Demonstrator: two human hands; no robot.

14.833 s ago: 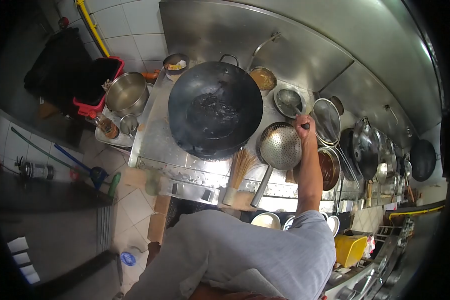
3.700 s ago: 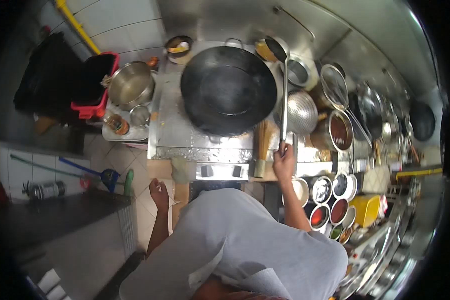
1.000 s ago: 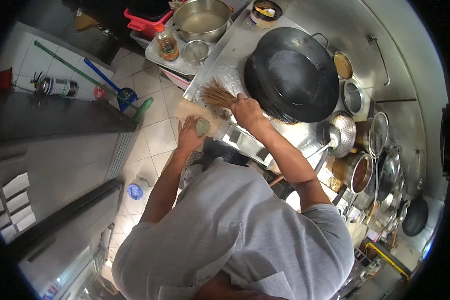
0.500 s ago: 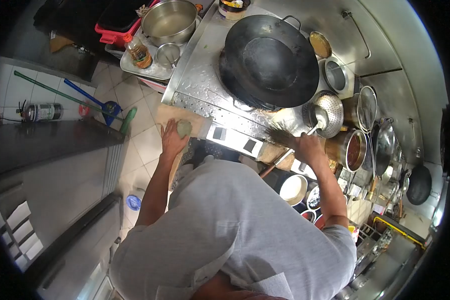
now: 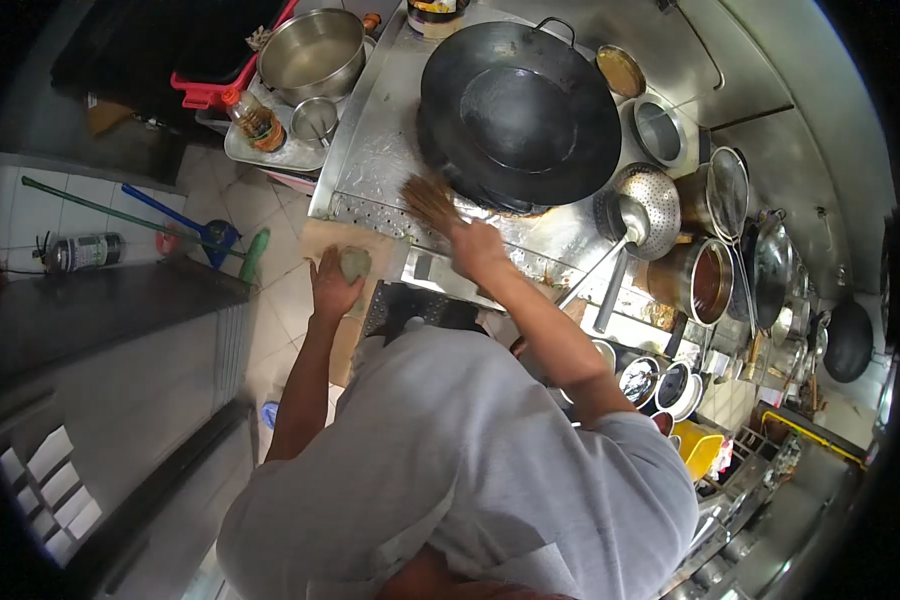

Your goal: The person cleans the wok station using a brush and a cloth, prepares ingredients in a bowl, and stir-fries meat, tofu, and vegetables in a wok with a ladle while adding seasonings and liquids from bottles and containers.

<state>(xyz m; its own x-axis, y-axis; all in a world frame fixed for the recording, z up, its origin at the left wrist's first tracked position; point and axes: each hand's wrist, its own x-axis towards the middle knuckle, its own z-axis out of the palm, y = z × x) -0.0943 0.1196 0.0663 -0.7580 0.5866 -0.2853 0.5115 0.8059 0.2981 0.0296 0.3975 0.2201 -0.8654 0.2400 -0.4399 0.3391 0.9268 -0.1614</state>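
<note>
Right hand (image 5: 481, 254) closed around a brush (image 5: 430, 203) over the wet metal desk (image 5: 382, 150).
Left hand (image 5: 334, 288), fingers open, by a cloth (image 5: 355, 264); beyond the brush, a black wok (image 5: 520, 100); tiled floor (image 5: 288, 300) left of the desk.

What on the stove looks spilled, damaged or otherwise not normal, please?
The steel stove top looks wet beside the wok, and small scraps lie along its front strip, so it seems splashed and dirty. The right hand holds a brush there. I see no clear damage.
</note>
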